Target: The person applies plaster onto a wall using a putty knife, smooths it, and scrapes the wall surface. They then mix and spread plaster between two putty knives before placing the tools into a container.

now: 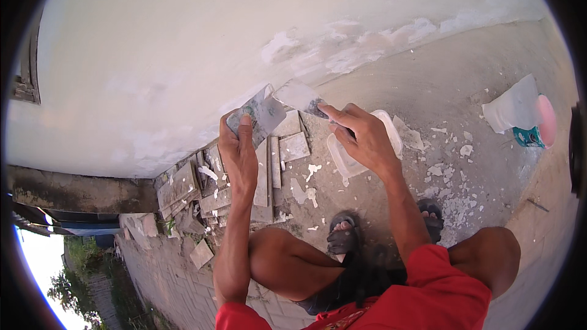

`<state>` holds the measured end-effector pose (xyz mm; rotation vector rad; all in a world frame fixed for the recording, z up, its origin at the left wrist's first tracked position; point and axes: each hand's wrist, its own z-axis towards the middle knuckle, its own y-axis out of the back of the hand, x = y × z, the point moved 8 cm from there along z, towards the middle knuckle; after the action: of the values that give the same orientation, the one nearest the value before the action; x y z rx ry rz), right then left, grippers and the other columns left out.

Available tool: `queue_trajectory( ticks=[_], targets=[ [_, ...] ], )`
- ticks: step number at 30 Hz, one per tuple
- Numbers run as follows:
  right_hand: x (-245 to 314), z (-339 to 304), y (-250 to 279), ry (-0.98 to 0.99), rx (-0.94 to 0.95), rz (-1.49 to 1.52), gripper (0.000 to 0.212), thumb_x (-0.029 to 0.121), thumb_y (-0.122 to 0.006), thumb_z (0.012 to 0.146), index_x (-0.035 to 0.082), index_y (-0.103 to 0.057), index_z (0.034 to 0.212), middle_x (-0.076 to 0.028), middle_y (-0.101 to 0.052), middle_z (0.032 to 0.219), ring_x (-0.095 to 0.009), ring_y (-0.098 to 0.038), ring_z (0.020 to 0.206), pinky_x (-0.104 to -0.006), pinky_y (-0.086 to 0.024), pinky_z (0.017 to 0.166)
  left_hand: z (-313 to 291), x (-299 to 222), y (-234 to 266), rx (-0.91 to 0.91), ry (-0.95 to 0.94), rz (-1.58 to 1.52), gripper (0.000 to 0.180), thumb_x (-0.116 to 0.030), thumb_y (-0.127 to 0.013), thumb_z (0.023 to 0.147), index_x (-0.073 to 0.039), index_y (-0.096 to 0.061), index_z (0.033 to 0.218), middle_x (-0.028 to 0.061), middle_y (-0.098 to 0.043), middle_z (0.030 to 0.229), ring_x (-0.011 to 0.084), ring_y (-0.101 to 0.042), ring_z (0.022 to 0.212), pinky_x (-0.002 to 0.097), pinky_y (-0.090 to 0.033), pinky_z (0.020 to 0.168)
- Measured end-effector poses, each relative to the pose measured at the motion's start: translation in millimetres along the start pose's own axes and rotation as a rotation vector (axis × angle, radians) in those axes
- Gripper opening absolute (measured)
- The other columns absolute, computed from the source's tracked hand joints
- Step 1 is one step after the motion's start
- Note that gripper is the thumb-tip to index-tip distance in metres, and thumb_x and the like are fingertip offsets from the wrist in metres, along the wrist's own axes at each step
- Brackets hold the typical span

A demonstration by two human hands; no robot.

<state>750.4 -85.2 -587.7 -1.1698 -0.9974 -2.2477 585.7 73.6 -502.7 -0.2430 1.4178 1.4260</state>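
My left hand (239,157) is closed around a flat, smeared scraper (267,115), thumb on its face, in front of the lower wall. From the right, my right hand (369,142) grips a putty knife (296,95) whose wide pale blade points left. The two blades meet or nearly meet at their edges; I cannot tell which. Below my right hand, and partly hidden by it, a white plastic tub (343,160) rests on the floor. Whitish filler patches (351,46) mark the wall low down, beyond the blades.
Broken tiles (262,174) are stacked along the wall's foot at left. Paint flakes (455,192) litter the concrete floor. At right lies a teal and pink bucket (529,137) beside a whitish bag (512,104). My sandalled feet (344,235) are close below the tub.
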Motion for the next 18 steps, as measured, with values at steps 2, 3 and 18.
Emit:
queue_trajectory(
  ticks=[2,3,18],
  targets=[
    [7,-1,-1,0.000,-0.025,-0.018,0.048,0.007,-0.066,0.088,0.020,-0.061,0.133,-0.006,-0.052,0.080,-0.024,-0.057,0.064,-0.0383,-0.047,0.060,-2,-4,3,-0.036,-0.023,-0.018,0.040,-0.030,-0.058,0.100,0.007,-0.055,0.115,-0.0041,-0.042,0.068,0.0054,-0.034,0.064,0.0235,-0.033,0.056],
    [9,1,-3,0.003,-0.025,-0.013,0.048,0.007,-0.066,0.088,0.020,-0.061,0.133,-0.006,-0.052,0.080,-0.024,-0.057,0.064,-0.0383,-0.047,0.060,-3,-4,4,-0.028,-0.001,0.007,0.039,-0.030,-0.057,0.101,0.006,-0.055,0.115,-0.0053,-0.041,0.067,0.0043,-0.032,0.062,0.0227,-0.029,0.054],
    [-172,-38,70,-0.630,-0.260,0.707,0.044,0.018,-0.056,0.096,0.005,-0.056,0.138,-0.005,-0.064,0.085,-0.009,-0.059,0.063,-0.0238,-0.044,0.047,-7,-25,4,-0.162,-0.141,-0.080,0.035,-0.027,-0.051,0.104,0.005,-0.053,0.119,-0.0008,-0.055,0.080,0.0046,-0.039,0.069,0.0217,-0.034,0.062]
  ],
)
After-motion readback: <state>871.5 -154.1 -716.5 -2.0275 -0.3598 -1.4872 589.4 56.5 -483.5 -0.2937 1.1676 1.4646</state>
